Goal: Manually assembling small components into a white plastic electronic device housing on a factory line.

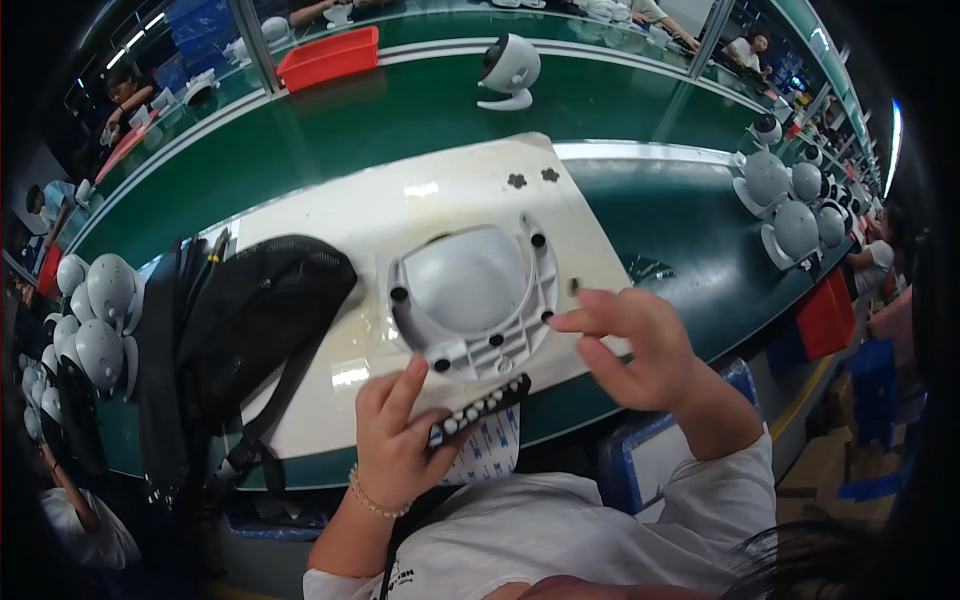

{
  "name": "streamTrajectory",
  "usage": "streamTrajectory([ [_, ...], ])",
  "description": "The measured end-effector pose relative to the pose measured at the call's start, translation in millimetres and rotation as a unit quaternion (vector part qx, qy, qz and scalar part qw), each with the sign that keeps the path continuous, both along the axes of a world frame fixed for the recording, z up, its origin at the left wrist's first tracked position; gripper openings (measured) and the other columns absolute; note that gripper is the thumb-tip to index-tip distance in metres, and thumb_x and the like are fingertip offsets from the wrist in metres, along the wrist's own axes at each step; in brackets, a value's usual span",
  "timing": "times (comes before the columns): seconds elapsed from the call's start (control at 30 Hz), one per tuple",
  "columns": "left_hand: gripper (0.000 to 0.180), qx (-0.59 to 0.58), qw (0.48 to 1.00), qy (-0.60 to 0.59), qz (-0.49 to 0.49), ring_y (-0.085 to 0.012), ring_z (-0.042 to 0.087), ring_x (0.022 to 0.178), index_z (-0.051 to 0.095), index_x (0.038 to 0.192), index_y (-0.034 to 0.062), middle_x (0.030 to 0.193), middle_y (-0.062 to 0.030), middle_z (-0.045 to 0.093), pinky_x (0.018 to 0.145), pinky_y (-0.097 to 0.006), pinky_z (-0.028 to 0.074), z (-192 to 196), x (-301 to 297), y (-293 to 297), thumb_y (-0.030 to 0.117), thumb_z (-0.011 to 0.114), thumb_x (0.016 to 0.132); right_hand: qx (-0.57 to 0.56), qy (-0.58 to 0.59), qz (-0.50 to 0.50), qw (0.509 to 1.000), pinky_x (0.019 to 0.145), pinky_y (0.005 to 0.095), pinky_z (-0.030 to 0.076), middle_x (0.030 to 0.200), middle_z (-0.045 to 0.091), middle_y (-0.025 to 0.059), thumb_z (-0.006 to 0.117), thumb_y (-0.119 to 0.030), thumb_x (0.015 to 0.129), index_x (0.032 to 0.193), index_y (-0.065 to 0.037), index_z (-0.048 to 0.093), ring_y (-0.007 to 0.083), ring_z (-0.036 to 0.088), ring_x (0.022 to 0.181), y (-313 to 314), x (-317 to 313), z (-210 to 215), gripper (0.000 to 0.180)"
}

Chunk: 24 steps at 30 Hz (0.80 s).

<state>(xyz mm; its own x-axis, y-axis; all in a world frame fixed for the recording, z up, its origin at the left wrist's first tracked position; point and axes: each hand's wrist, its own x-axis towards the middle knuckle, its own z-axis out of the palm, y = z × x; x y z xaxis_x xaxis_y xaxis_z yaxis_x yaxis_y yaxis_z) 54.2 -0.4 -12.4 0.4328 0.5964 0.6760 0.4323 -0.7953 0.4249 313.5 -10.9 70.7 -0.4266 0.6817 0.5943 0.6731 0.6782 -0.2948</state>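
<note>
A pale grey plastic housing [470, 280] with a curved base frame lies on the white mat in front of me. Several round black pads [497, 340] sit in the frame. My left hand [398, 430] grips a black strip with a row of white round spots [478, 412], just below the frame's near edge; its index finger reaches toward the frame. With fingers apart, my right hand [640, 345] has a fingertip at the pad on the frame's right side. Beyond that hand's fingers shows a small dark piece [574, 286].
A black bag [270, 310] with straps covers the mat's left part. White-and-grey camera-like units stand clustered left [105, 310] and right [790, 220]; a single unit [512, 72] stands on the green conveyor [420, 95]. A red bin [330, 58] stands at the back. Other people work around.
</note>
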Motion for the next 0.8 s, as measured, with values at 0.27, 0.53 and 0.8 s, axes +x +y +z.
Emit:
streamTrajectory([
  [0.27,0.028,-0.036,0.999,0.016,-0.032,-0.0336,0.053,0.085,0.064,0.078,0.0067,0.133,-0.0108,0.039,0.07,-0.04,0.044,-3.0,-3.9,-1.2,0.018,0.076,0.056,-0.045,-0.081,-0.112,0.989,0.081,0.0379,0.044,0.098,0.06,0.0097,0.05,-0.008,0.083,0.12,-0.011,0.045,0.0312,0.055,0.093,226.9,94.8,-68.5,0.038],
  [0.53,0.027,-0.338,0.941,0.007,-0.038,-0.0308,0.054,0.105,0.069,0.088,0.0074,0.122,-0.0075,0.05,0.088,-0.043,0.042,-13.8,-30.3,-26.9,0.022,0.071,0.065,-0.088,-0.201,-0.222,0.95,0.085,0.038,0.044,0.102,0.059,0.0153,0.04,0.001,0.083,0.118,-0.013,0.05,0.0316,0.055,0.099,381.2,114.9,-93.9,0.039],
  [0.8,0.038,-0.085,0.993,0.052,-0.064,-0.0325,0.054,0.101,0.071,0.083,0.0135,0.13,-0.0056,0.043,0.088,-0.042,0.041,-9.5,-15.9,-2.5,0.033,0.074,0.051,0.015,-0.176,-0.237,0.955,0.085,0.0388,0.04,0.099,0.061,0.0141,0.044,-0.003,0.083,0.115,-0.014,0.046,0.0358,0.056,0.093,338.1,152.3,-89.2,0.033],
])
